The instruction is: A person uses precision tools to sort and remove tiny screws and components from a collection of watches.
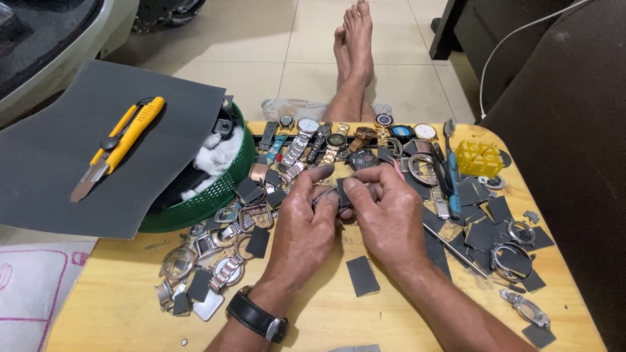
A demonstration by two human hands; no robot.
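Item: watch part (326, 194), sanded by hand.
We pinched it, left hand (305, 225) and right hand (390, 218) fingers closed with sandpaper scrap (343, 193); loosened grip risked dropping it toward clutter at nine o'clock.

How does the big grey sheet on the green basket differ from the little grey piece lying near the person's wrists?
The big grey sheet is broad, rests on the green basket and carries a yellow utility knife. The little grey piece is a small rectangle lying flat and bare on the yellow table, below the right hand. Both are dark grey and thin.
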